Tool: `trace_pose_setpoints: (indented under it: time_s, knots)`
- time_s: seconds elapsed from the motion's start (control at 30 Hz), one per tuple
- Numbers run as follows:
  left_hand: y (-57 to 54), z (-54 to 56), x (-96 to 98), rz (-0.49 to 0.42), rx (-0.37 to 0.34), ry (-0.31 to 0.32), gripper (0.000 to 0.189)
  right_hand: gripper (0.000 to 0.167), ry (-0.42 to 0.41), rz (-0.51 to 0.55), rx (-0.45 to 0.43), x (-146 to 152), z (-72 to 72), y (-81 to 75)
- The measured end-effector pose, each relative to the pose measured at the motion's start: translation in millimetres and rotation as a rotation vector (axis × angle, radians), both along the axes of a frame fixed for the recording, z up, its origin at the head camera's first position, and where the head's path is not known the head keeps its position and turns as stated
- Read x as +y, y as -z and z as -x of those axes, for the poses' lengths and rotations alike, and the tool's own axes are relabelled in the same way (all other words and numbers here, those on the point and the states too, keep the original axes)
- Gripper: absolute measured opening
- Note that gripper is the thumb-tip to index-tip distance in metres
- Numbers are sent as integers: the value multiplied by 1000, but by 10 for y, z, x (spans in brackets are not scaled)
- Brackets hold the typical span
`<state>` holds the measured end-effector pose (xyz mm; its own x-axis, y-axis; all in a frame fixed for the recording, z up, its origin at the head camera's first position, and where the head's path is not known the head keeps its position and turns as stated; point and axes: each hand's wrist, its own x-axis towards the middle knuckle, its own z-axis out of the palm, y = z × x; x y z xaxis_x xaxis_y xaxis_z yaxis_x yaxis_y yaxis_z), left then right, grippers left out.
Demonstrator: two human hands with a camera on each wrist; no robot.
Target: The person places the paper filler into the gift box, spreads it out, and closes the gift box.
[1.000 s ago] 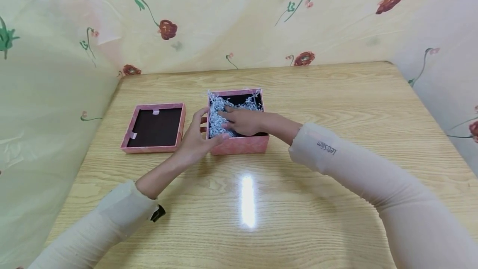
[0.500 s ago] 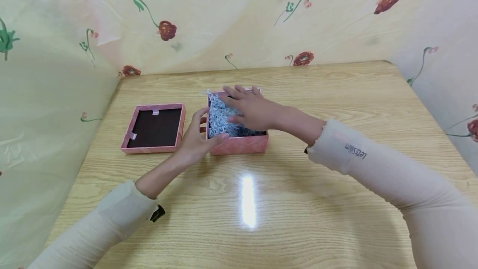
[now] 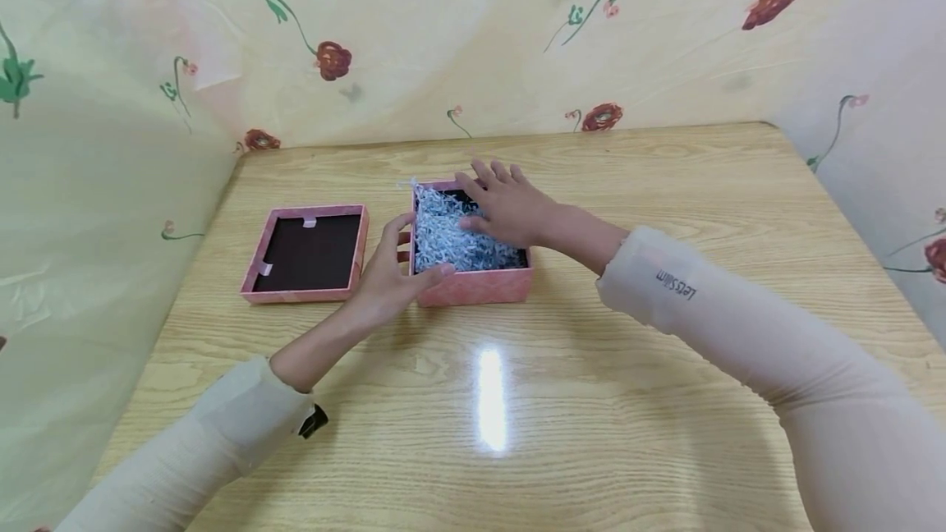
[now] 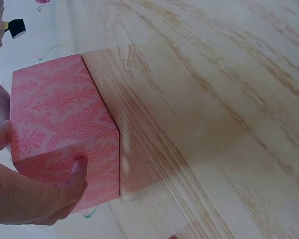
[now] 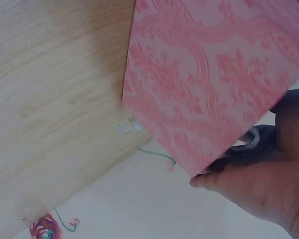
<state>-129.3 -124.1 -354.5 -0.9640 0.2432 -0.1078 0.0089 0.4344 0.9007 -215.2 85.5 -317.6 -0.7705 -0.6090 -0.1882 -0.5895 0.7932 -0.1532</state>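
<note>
A pink patterned box (image 3: 476,289) with a dark inside stands on the table, filled with pale blue shredded paper (image 3: 447,236). My left hand (image 3: 386,273) grips its near left corner, thumb along the front rim and fingers against the left side. In the left wrist view, a fingertip of that hand (image 4: 40,194) rests on the box's patterned side (image 4: 65,107). Over the box's right half lies my right hand (image 3: 513,208), fingers spread and reaching past the far rim. The right wrist view has this hand (image 5: 264,191) at the rim of the box (image 5: 204,84).
The pink lid (image 3: 358,249) lies inside up to the left of the box, with a black lining and small pale tabs. Flower-printed sheeting (image 3: 473,39) hangs behind the wooden table (image 3: 591,433) and at both sides. A few paper strands stick out over the box's far left corner.
My right hand has come up out of the shredded paper and shifted to the far right of the box. The paper now spreads further right. The left hand keeps its hold.
</note>
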Motion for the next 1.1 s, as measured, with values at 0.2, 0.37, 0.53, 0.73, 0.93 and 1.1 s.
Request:
trace_pose_setpoints:
  time_s: [0.2, 0.37, 0.53, 0.73, 0.93, 1.1]
  knots:
    - [-12, 2, -8, -12, -2, -4, 89, 73, -74, 19, 35, -65, -118, 70]
    - [-14, 8, -9, -21, -2, 5, 90, 71, -115, 33, 53, -72, -178, 101]
    - [-20, 5, 0, -27, -16, -4, 89, 70, -145, 11, 45, -77, -191, 105]
    - [-23, 11, 0, -16, -25, -13, 89, 70, -208, -13, -23, -140, -175, 99]
    - [-30, 10, -4, -5, -27, -18, 88, 69, -193, -55, -158, -216, -73, 149]
    - [-28, 21, -7, -1, -29, -27, 89, 67, -162, -124, -252, -268, -8, 189]
